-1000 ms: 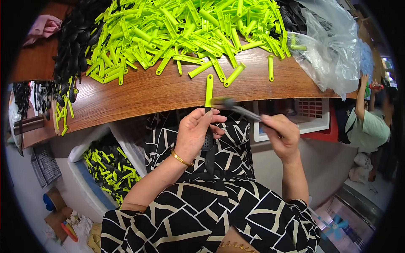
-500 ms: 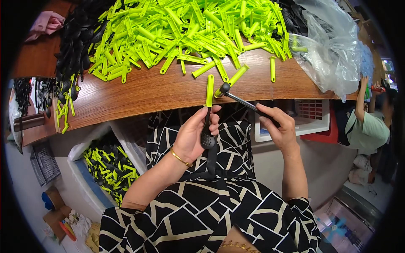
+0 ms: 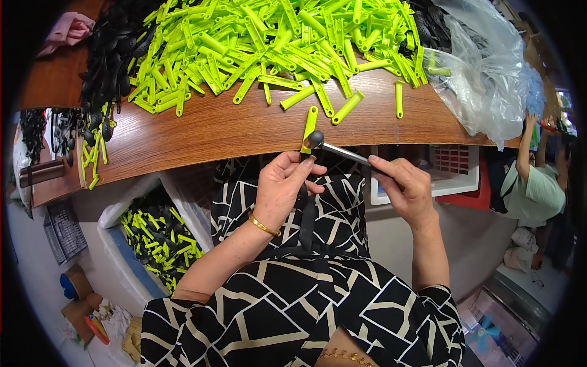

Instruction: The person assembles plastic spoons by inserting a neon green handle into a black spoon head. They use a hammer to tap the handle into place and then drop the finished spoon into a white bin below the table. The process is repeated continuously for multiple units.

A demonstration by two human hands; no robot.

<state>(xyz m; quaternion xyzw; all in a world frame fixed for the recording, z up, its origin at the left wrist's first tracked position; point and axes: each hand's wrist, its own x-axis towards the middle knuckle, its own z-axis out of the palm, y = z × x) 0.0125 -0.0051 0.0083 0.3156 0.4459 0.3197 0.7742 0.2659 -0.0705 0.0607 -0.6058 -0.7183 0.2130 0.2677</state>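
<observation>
My left hand (image 3: 278, 186) is closed around the dark neck of a spoon, just below its lime-green handle (image 3: 310, 121), which points away over the table edge. Its black bowl is mostly hidden by my fingers. In my right hand (image 3: 406, 188) I grip a small hammer (image 3: 345, 153) with a metal shaft and a dark rounded head. That head overlaps the lower end of the green handle, close to my left fingertips; whether it touches cannot be told. A loose green handle (image 3: 348, 108) lies on the table just beyond.
A large heap of green handles (image 3: 244, 52) covers the wooden table (image 3: 202, 134). Black spoon heads (image 3: 113, 52) pile at the left, and clear plastic bags (image 3: 474, 67) lie at the right. Below left, a lined bin (image 3: 160, 241) holds green-and-black pieces. Another person (image 3: 532, 177) is far right.
The hammer head has moved left, from beside the loose handle to over the spoon's handle. The spoon's perforated bowl, visible before, is now mostly covered, and its handle tilts slightly right.
</observation>
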